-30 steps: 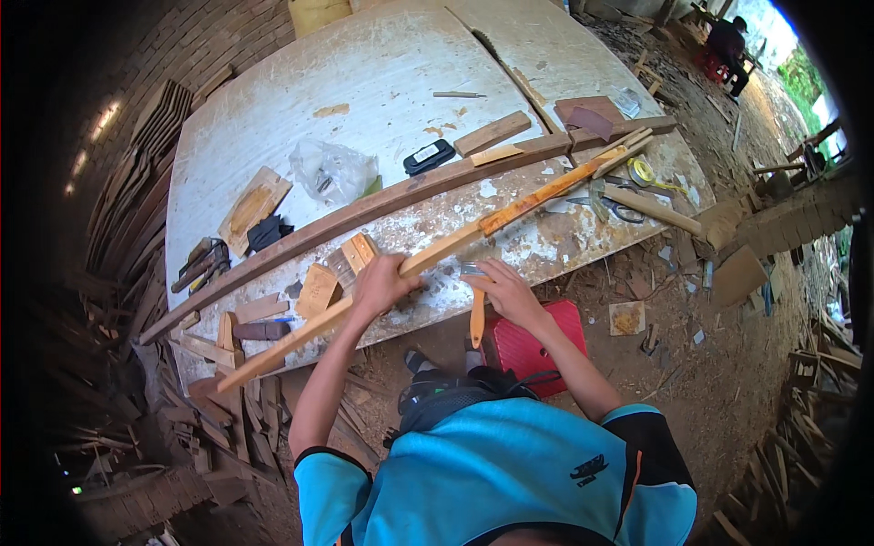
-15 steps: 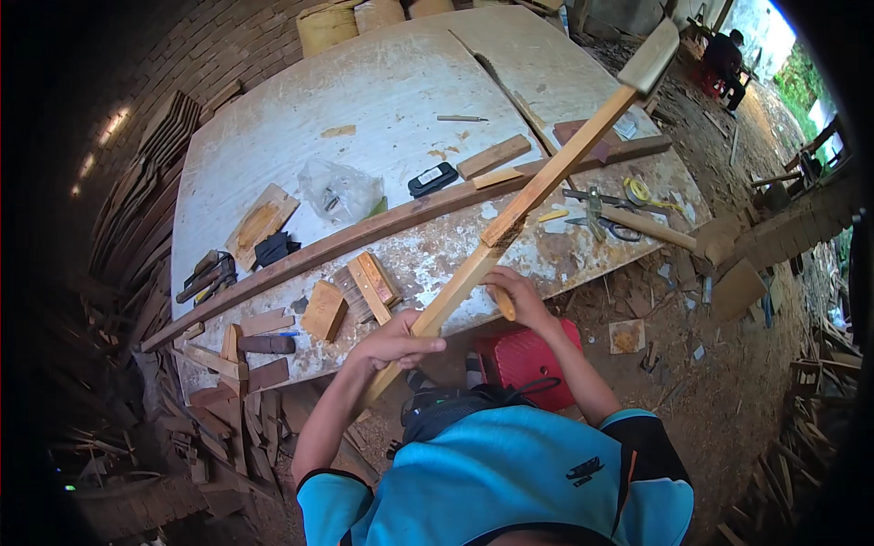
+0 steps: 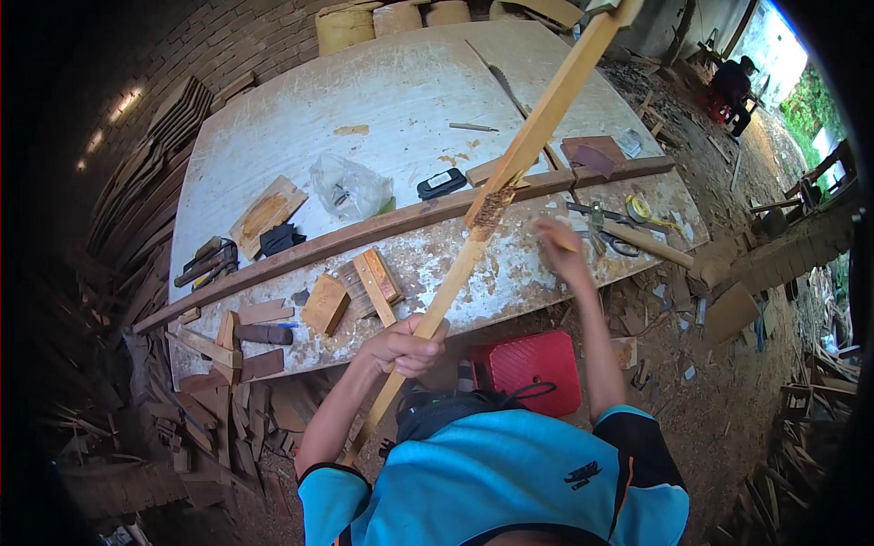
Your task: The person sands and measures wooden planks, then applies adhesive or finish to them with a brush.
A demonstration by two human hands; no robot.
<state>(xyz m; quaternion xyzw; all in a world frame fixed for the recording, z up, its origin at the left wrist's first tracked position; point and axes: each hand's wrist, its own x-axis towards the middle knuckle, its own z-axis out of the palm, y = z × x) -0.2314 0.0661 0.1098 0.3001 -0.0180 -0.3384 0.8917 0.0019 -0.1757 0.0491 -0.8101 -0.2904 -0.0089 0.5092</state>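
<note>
My left hand [image 3: 407, 346] is closed around the lower part of a long wooden bar [image 3: 452, 284], which slants up and away over the workbench. Midway along the bar is a stepped joint with a rough, dark patch. Beyond the bar's right side my right hand [image 3: 566, 259] is slightly blurred, its fingers closed on a short, rounded wooden handle [image 3: 566, 239]; whatever the handle belongs to is hidden. A pale block at the bar's far end is partly cut off by the picture's upper edge.
Across the worn white workbench [image 3: 273, 136] lies a long dark beam [image 3: 364, 232]. Near it are a plastic bag [image 3: 350, 187], a black case [image 3: 442, 184], a wooden brush [image 3: 378, 276], scissors [image 3: 622, 246] and a mallet [image 3: 669, 250]. A red stool [image 3: 533, 364] stands below the bench edge. Another person [image 3: 731, 89] sits far right.
My right hand has moved away from the bar, up and to the right, with the wooden handle. The bar has turned steeper, and its far end has shifted left and up.
</note>
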